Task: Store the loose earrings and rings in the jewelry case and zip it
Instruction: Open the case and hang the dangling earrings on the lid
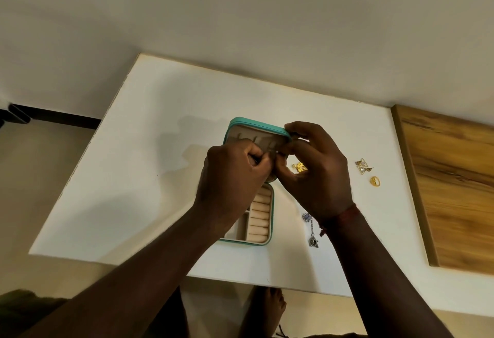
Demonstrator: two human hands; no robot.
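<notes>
Left hand (232,177), fingers curled at lid of teal zip jewelry case (254,123), pinch contents unseen. Right hand (318,171), touching it, grips lid edge. Risk: small piece slips, falls beneath hands.

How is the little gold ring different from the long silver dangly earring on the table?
The small gold ring is yellow; the long silver dangly earring is grey with a purple stone. The ring is a round loop; the earring is a thin chain. The ring lies farther right, the earring nearer the teal jewelry case. Both lie loose on the white table, not stored yet.
</notes>
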